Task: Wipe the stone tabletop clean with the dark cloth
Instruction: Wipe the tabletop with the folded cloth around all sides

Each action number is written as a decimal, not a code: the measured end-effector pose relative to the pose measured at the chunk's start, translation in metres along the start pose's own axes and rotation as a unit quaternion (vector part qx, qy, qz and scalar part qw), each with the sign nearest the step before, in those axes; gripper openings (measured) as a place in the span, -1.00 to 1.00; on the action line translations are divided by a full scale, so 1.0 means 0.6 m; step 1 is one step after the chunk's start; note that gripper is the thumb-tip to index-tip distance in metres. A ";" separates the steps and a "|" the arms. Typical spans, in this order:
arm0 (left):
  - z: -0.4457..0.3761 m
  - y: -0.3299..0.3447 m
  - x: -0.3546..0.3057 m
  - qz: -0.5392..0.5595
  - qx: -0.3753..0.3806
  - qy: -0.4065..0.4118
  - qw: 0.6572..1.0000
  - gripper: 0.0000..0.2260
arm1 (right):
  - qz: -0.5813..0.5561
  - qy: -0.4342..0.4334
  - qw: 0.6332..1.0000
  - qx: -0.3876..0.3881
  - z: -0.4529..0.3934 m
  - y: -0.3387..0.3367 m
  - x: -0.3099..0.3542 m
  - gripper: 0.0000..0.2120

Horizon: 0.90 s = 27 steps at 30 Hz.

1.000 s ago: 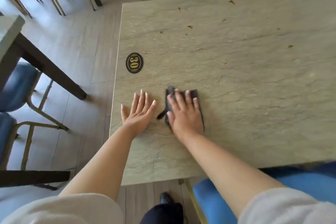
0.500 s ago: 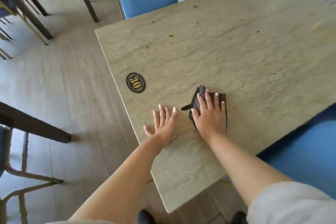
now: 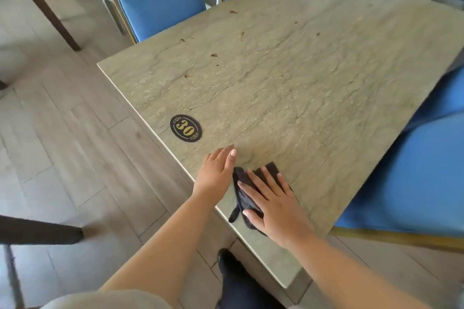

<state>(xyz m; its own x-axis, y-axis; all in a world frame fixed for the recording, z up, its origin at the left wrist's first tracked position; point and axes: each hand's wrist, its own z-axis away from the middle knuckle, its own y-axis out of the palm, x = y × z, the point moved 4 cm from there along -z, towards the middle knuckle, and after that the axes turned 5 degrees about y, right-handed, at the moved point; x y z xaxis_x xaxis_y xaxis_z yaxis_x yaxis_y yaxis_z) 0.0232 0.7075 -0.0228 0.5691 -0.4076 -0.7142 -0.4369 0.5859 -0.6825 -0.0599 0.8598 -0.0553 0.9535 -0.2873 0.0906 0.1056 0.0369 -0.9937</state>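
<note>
Stone tabletop [image 3: 288, 88] fills the scene, its near left edge running over a grey plank floor [image 3: 62, 145]. On that edge the right hand [image 3: 272, 202] lies flat on the dark cloth [image 3: 244, 194], fingers straight and spread apart, pressing it down; a cloth tail hangs past the edge. Just left, the left hand [image 3: 218, 168] rests on the bare stone, fingers straight and together, touching the cloth's side. An oval number plate [image 3: 186, 128] marked 30 sits beyond it. Brown crumbs [image 3: 214, 55] dot the far half. Blue chairs [image 3: 160, 0] stand at the far side, another at the right.
</note>
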 end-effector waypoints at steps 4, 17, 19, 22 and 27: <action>-0.059 -0.037 0.043 -0.075 -0.054 0.044 0.995 -0.60 | 0.003 0.119 0.993 -0.019 -0.100 -0.005 0.000 -0.42; -0.337 -0.164 0.175 -0.226 0.188 -0.008 0.956 -0.50 | -0.040 0.453 0.891 -0.003 -0.496 -0.031 -0.073 -0.38; -0.342 -0.171 0.174 -0.150 0.193 -0.018 0.970 -0.45 | -0.034 0.412 0.911 -0.010 -0.543 -0.031 -0.024 -0.38; -0.337 -0.188 0.171 -0.078 0.078 -0.025 0.994 -0.49 | -0.024 0.216 0.975 -0.057 -0.553 -0.027 0.060 -0.42; -0.362 -0.185 0.134 -0.154 0.027 -0.002 0.988 -0.45 | 0.009 -0.030 0.999 -0.025 -0.500 -0.018 0.002 -0.49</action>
<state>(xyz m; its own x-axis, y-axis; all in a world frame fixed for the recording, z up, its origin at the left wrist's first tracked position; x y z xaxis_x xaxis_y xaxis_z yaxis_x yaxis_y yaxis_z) -0.0337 0.4577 -0.0380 0.6727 -0.5688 -0.4732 -0.2053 0.4709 -0.8579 -0.1447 0.5718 -0.0642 0.9707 -0.2284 0.0749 0.0752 -0.0074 -0.9971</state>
